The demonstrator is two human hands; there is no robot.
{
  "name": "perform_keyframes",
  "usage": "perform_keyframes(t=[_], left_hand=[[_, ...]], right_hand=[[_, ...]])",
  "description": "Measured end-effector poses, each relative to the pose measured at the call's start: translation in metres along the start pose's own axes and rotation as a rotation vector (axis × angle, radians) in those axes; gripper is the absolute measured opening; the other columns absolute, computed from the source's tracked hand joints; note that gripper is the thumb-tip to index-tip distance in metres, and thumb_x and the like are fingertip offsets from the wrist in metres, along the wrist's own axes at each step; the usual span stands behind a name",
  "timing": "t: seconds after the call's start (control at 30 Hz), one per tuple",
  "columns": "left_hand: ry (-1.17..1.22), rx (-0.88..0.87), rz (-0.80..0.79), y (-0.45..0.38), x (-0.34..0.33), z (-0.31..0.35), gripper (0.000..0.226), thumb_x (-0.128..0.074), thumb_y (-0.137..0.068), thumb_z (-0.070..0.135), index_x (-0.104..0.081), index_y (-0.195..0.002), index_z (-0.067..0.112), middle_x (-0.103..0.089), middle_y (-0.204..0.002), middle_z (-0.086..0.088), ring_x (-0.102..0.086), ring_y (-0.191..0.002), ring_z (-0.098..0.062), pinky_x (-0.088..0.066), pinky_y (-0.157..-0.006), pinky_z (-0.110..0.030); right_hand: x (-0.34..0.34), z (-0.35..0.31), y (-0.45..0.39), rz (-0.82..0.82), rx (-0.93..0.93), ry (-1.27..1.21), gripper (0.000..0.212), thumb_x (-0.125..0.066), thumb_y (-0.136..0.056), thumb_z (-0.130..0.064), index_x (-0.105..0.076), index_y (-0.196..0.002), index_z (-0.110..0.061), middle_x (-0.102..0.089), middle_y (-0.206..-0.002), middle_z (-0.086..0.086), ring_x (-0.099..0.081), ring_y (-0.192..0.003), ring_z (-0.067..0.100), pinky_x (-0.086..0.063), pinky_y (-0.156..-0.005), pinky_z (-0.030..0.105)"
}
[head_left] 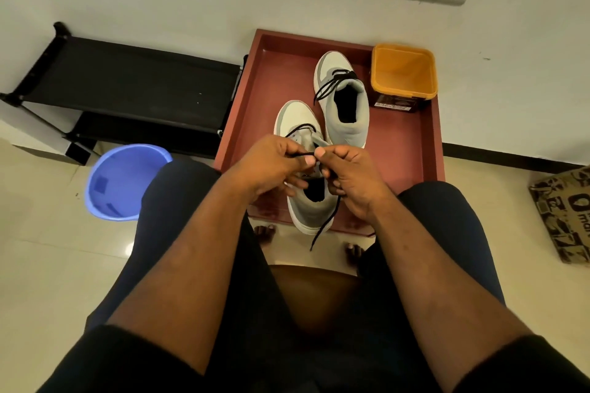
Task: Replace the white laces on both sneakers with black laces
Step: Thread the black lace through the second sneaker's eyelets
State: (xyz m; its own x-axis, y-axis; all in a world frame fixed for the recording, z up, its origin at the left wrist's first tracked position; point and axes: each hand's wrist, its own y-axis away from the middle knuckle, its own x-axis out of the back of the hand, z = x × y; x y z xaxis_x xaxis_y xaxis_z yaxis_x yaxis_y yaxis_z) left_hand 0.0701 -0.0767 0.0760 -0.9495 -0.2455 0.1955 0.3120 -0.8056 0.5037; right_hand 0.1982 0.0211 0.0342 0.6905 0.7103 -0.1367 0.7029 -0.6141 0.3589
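Observation:
Two grey and white sneakers stand on a red-brown tray [412,150]. The far sneaker [346,99] carries a tied black lace. The near sneaker [303,124] sits under my hands, its heel at the tray's front edge. My left hand [271,166] pinches one end of the black lace [324,226] between thumb and fingers. My right hand [348,179] grips the other end, which hangs down past the heel. Both hands meet just above the shoe's tongue. No white laces are in view.
An orange tub [404,73] stands at the tray's back right corner. A blue bucket [123,179] sits on the floor to the left, a black shoe rack [127,92] behind it. A printed cardboard box [565,214] lies at right. My knees flank the tray.

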Motion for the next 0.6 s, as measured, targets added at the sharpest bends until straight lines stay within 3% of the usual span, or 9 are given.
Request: perform_keyframes(t=[0.07, 0.2, 0.27, 0.33, 0.4, 0.47, 0.53, 0.6], left_hand=[[0.101, -0.019, 0.127, -0.004, 0.010, -0.004, 0.016, -0.061, -0.094, 0.015, -0.067, -0.105, 0.004, -0.074, -0.098, -0.014, -0.074, -0.079, -0.020, -0.061, -0.063, -0.032], [0.463, -0.101, 0.525, -0.010, 0.044, -0.005, 0.016, -0.056, -0.097, 0.015, -0.066, -0.106, 0.006, -0.074, -0.091, -0.009, -0.072, -0.073, -0.018, -0.061, -0.063, -0.030], [0.617, -0.071, 0.721, -0.014, 0.052, -0.009, 0.016, -0.055, -0.098, 0.014, -0.064, -0.111, 0.009, -0.073, -0.093, -0.012, -0.071, -0.069, -0.017, -0.060, -0.061, -0.030], [0.623, -0.014, 0.771, -0.019, 0.048, -0.014, 0.029, -0.056, -0.097, 0.015, -0.055, -0.127, 0.015, -0.072, -0.099, -0.013, -0.072, -0.069, -0.020, -0.060, -0.061, -0.032], [0.370, -0.019, 0.662, -0.019, 0.036, -0.017, 0.050, -0.058, -0.096, 0.016, -0.040, -0.141, 0.025, -0.071, -0.095, -0.009, -0.071, -0.066, -0.025, -0.059, -0.054, -0.033], [0.087, -0.070, 0.437, -0.015, 0.020, -0.013, 0.059, -0.060, -0.095, 0.021, -0.035, -0.146, 0.034, -0.072, -0.088, -0.006, -0.069, -0.058, -0.025, -0.058, -0.050, -0.035], [-0.098, -0.056, 0.175, -0.012, 0.005, -0.011, 0.058, -0.060, -0.094, 0.032, -0.034, -0.145, 0.041, -0.068, -0.098, -0.004, -0.070, -0.055, -0.024, -0.058, -0.049, -0.034], [-0.277, -0.003, 0.012, -0.011, 0.002, -0.011, 0.048, -0.057, -0.094, 0.044, -0.044, -0.140, 0.040, -0.065, -0.103, 0.000, -0.070, -0.055, -0.022, -0.060, -0.054, -0.037]], right_hand=[[0.003, 0.001, 0.002, -0.008, -0.014, 0.014, 0.014, -0.062, -0.092, -0.017, -0.070, -0.087, -0.006, -0.048, -0.055, 0.002, -0.029, -0.039, 0.007, -0.023, -0.037, 0.017], [0.019, -0.006, 0.001, 0.085, -0.016, 0.032, 0.013, -0.067, -0.088, -0.015, -0.071, -0.085, -0.003, -0.052, -0.055, 0.000, -0.033, -0.041, 0.007, -0.027, -0.037, 0.017], [0.024, -0.007, -0.002, 0.126, -0.003, 0.064, 0.014, -0.067, -0.088, -0.014, -0.070, -0.088, 0.000, -0.052, -0.055, 0.000, -0.034, -0.041, 0.007, -0.028, -0.037, 0.018], [0.022, -0.007, -0.003, 0.137, 0.007, 0.084, 0.012, -0.068, -0.088, -0.014, -0.070, -0.085, -0.003, -0.052, -0.056, 0.001, -0.034, -0.041, 0.007, -0.028, -0.038, 0.018], [0.015, -0.005, -0.004, 0.137, 0.012, 0.098, 0.012, -0.067, -0.088, -0.014, -0.069, -0.081, -0.005, -0.052, -0.057, 0.002, -0.035, -0.041, 0.008, -0.028, -0.039, 0.019], [0.008, -0.001, -0.005, 0.137, 0.014, 0.125, 0.013, -0.067, -0.088, -0.016, -0.070, -0.078, -0.009, -0.053, -0.058, 0.001, -0.036, -0.044, 0.009, -0.028, -0.043, 0.021], [0.005, 0.003, -0.007, 0.132, 0.020, 0.149, 0.014, -0.068, -0.088, -0.018, -0.071, -0.074, -0.015, -0.054, -0.056, -0.002, -0.037, -0.046, 0.011, -0.027, -0.046, 0.024], [0.005, 0.005, -0.007, 0.120, 0.032, 0.169, 0.013, -0.068, -0.088, -0.018, -0.072, -0.077, -0.016, -0.056, -0.055, -0.004, -0.040, -0.045, 0.009, -0.029, -0.045, 0.022]])
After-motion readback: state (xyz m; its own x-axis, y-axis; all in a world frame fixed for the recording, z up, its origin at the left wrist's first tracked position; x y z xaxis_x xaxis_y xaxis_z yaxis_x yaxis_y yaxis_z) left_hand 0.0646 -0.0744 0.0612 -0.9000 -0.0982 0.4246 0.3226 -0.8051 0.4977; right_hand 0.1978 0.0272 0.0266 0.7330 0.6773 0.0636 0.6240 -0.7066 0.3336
